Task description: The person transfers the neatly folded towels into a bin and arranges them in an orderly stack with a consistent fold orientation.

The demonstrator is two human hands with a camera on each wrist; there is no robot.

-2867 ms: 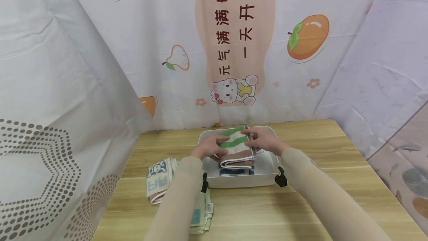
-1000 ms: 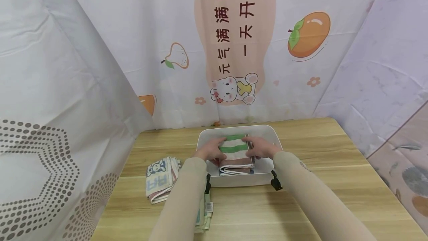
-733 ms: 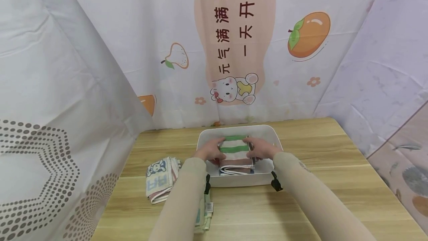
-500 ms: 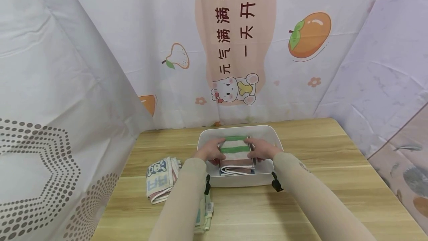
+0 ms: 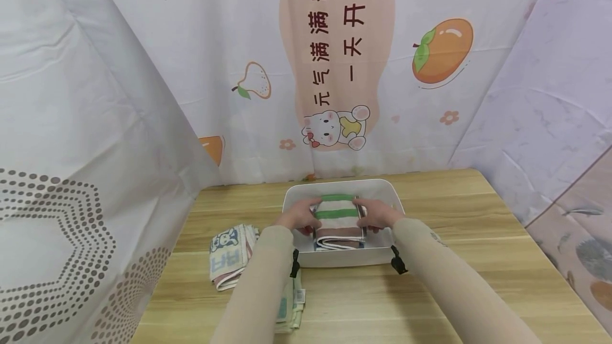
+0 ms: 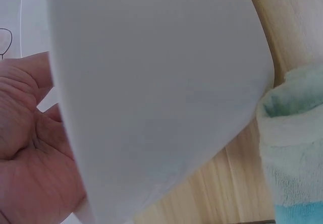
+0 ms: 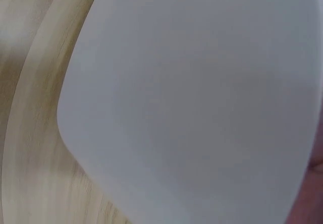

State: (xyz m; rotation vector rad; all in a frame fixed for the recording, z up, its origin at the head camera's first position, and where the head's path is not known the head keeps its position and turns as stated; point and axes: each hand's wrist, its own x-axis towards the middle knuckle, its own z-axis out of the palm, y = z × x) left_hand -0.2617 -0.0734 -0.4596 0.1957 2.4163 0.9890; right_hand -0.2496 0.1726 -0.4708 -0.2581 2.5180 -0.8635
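Observation:
In the head view a folded towel [image 5: 337,214] with green, white and brown stripes lies inside a white plastic bin [image 5: 344,259]. A strip of blue cloth shows beneath its front fold. My left hand [image 5: 301,214] holds the towel's left edge, thumb and fingertips at its side. Its right edge is held by my right hand [image 5: 376,213], with the fingertips right at the border. In the left wrist view the bin wall [image 6: 161,93] hides most of my left fingers. The right wrist view shows mainly the bin's outer wall [image 7: 192,103], with a sliver of hand behind it.
A folded towel [image 5: 226,254] with a blue animal print lies on the wooden table [image 5: 459,211] left of the bin. A pale green towel [image 5: 290,307] lies in front, partly under my left forearm. A printed curtain [image 5: 258,137] hangs behind the table.
The striped towel has come down from above the bin's front rim into the bin, both hands with it. In the last second my right hand has shifted slightly right, baring more of the edge.

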